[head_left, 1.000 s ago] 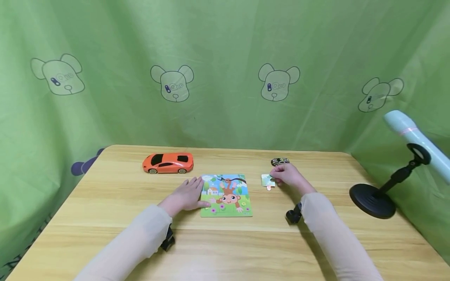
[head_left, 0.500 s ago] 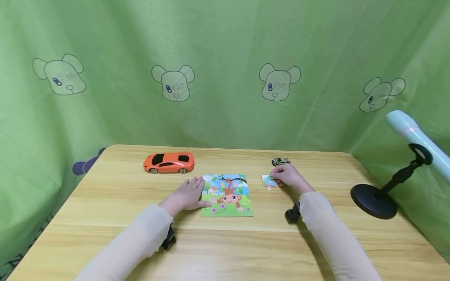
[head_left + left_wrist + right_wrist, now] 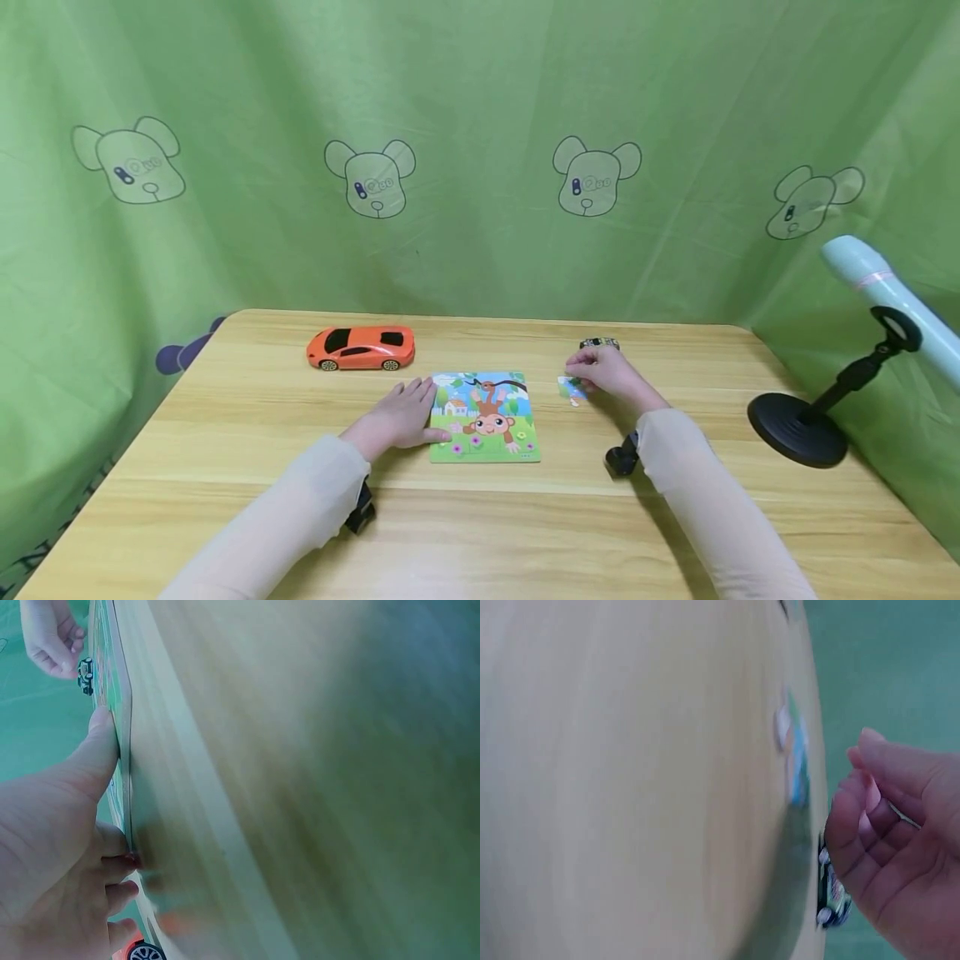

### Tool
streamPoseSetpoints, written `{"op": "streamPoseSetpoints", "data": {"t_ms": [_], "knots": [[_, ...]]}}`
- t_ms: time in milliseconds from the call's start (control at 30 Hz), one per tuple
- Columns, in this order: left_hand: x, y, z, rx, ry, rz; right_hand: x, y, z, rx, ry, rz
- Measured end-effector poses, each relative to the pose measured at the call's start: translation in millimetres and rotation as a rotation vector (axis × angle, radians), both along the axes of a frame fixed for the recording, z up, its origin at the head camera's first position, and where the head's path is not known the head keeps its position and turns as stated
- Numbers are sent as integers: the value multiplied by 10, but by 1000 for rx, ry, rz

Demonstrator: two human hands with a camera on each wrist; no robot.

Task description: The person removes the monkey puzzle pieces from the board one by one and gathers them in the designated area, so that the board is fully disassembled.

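Observation:
A square monkey picture puzzle (image 3: 495, 450) lies flat at the middle of the table. My left hand (image 3: 401, 417) rests at its left edge, fingers spread; the thumb reaches over the lower left corner. In the left wrist view the fingertips of the left hand (image 3: 60, 847) sit along the board's rim. To the right lies a small blue and green puzzle piece (image 3: 572, 390) with a pinkish tab. My right hand (image 3: 609, 372) hovers just over it, hiding part. The right wrist view has the piece (image 3: 797, 754) apart from the right hand (image 3: 900, 817), whose fingers are loosely bent around nothing visible.
An orange toy car (image 3: 362, 348) stands at the back left. Behind my right hand is a small dark patterned toy car (image 3: 600, 342). A light blue microphone (image 3: 896, 300) on a black round-based stand (image 3: 795, 429) is at the right. A green curtain (image 3: 480, 250) hangs behind.
My right fingers, earlier at the piece's right side, have shifted left and slightly up, away from its surface. My left hand and the monkey puzzle stay in place.

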State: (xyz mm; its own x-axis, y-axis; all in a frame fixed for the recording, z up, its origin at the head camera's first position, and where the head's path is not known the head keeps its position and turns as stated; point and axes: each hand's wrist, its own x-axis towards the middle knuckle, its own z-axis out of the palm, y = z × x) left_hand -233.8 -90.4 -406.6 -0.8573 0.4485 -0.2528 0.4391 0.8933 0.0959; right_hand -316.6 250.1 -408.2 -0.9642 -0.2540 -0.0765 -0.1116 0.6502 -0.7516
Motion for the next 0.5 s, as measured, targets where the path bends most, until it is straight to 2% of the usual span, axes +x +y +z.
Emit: {"op": "streamPoseSetpoints", "data": {"t_ms": [167,300,500], "knots": [[-4,-2,-3,-1,1,-1,38,-256,79,-32,63,118],[-4,-1,3,3,-4,3,84,-500,124,-48,67,181],[6,6,10,3,-9,6,82,-793,67,-3,97,266]]}}
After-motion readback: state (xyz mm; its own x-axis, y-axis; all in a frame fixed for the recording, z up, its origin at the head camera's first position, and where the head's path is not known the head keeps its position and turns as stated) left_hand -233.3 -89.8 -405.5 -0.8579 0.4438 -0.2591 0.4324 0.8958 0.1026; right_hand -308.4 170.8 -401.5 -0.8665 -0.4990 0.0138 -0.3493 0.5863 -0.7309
